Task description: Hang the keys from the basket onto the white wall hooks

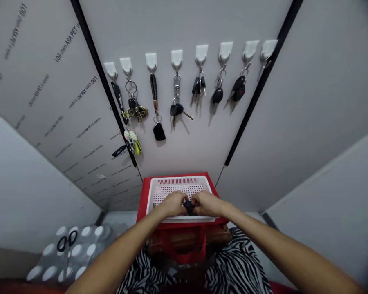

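Pinched between left hand (174, 203) and right hand (207, 203), fingers curled closed: black object (189, 208), perhaps keys, in or just over white basket (187, 188). Probably light, hard, smooth; best gripped by the thick dark part.

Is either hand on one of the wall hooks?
No, the left hand and right hand are both at the white basket, holding a small black item.

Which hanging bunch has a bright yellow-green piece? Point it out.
The leftmost bunch, on a black strap from the leftmost hook: the yellow-green piece dangles low on it. No other bunch shows that colour.
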